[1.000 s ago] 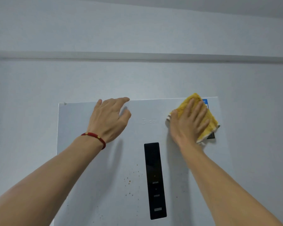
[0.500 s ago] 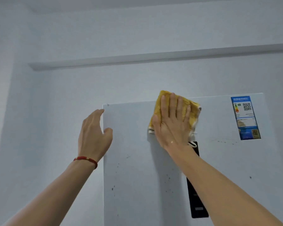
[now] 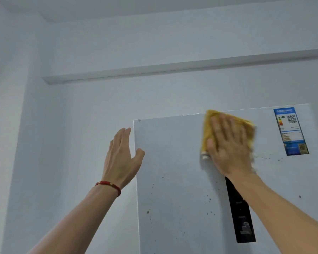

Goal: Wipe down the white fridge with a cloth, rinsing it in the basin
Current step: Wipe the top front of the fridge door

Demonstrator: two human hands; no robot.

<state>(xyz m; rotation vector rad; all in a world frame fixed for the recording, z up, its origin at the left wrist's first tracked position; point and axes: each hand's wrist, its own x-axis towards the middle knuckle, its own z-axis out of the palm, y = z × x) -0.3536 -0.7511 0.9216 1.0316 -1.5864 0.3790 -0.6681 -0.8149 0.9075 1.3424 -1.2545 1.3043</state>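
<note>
Head view. The right hand (image 3: pixel 228 143) lies flat on the yellow cloth (image 3: pixel 209 129), fingers straight and close together, pressing the cloth against the front of the white fridge (image 3: pixel 173 162) just below its top edge. The cloth shows above the fingertips, to the left of the thumb and past the little-finger side; its right border is blurred. No finger curls round the cloth; the palm and straight fingers hold it against the door.

To the right of this hand, well apart from the cloth, a blue label (image 3: pixel 290 131) with a QR code is stuck near the fridge's upper right corner. Directly below the wrist, a black control panel (image 3: pixel 240 217) runs down the door; the forearm covers its upper end. Dark specks (image 3: pixel 208 198) are scattered over the door below and to the left of the hand, and a row of them lies to its right under the label.

The left hand (image 3: pixel 121 158) is at the fridge's left edge, fingers straight and pointing up, thumb spread over the door's front. It holds nothing. Whether the thumb touches the door cannot be determined. A red bracelet (image 3: pixel 108 186) circles the left wrist.
</note>
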